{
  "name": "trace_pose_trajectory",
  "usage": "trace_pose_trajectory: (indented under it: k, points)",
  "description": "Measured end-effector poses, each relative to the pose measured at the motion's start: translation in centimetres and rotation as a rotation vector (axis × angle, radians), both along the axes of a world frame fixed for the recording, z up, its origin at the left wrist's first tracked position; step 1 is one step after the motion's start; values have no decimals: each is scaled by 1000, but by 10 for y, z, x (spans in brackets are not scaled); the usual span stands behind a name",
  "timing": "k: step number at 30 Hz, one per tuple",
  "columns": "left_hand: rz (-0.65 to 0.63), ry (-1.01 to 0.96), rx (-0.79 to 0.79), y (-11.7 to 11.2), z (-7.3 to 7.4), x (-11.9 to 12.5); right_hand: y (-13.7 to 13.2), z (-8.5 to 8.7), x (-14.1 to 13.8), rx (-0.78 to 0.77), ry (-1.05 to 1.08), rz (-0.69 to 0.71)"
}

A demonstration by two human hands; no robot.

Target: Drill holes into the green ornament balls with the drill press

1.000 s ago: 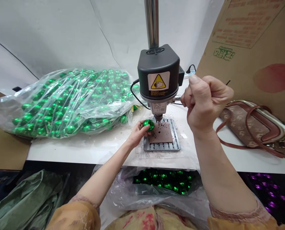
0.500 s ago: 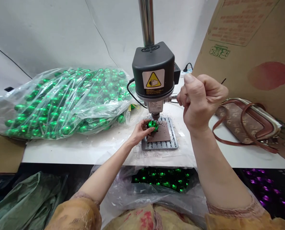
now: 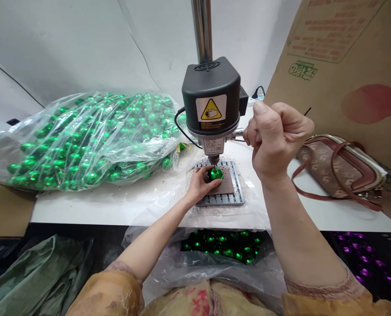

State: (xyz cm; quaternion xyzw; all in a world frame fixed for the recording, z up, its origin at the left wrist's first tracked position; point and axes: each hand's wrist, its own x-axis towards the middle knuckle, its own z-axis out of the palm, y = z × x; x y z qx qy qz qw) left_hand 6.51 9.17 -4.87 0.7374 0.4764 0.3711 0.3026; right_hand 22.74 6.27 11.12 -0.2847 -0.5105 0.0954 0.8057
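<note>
A shiny green faceted ball (image 3: 216,174) is pinched between the thumb and fingers of my left hand (image 3: 200,183). It sits directly beneath the chuck of a black drill press (image 3: 211,98), over a brown board (image 3: 227,188). That board lies on the grey slotted base plate (image 3: 238,199), with dark crumbs scattered about. Raised at the right of the drill press, my right hand (image 3: 274,136) is closed around its metal feed handle (image 3: 238,134). The handle's far end is hidden inside the fist.
A clear bag (image 3: 93,145) of many green balls lies on the left of the white table (image 3: 83,210). Below the front edge is an open plastic bag (image 3: 169,259) with more green balls. A brown handbag (image 3: 333,169) and large cardboard (image 3: 346,52) stand right.
My left hand has moved slightly right with the green ball, bringing it under the drill chuck. My right hand stays on the handle, nearly unmoved.
</note>
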Motion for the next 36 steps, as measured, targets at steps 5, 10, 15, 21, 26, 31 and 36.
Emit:
trace_pose_trajectory:
  k: [5, 10, 15, 21, 26, 31, 36]
  points:
    - [-38, -93, -33, -2, -5, 0, -4, -4, -2, 47, 11, 25]
    - [-38, -139, -60, -2, -8, 0, -6, -13, -6, 108, 31, 11]
    - [-43, -148, -85, -1, -11, 0, -6, -19, -6, 125, 18, -36]
    - [-42, -133, -77, -1, -13, 0, -5, -28, -4, 179, 14, -19]
    - [-53, -138, -80, 0, -14, -1, -3, -38, -3, 199, -17, -56]
    - [-64, -142, -87, 1, -15, -1, -1, -42, -3, 217, -5, -77]
    - [-62, -152, -82, -1, -13, -1, -2, -52, -3, 233, -37, -104]
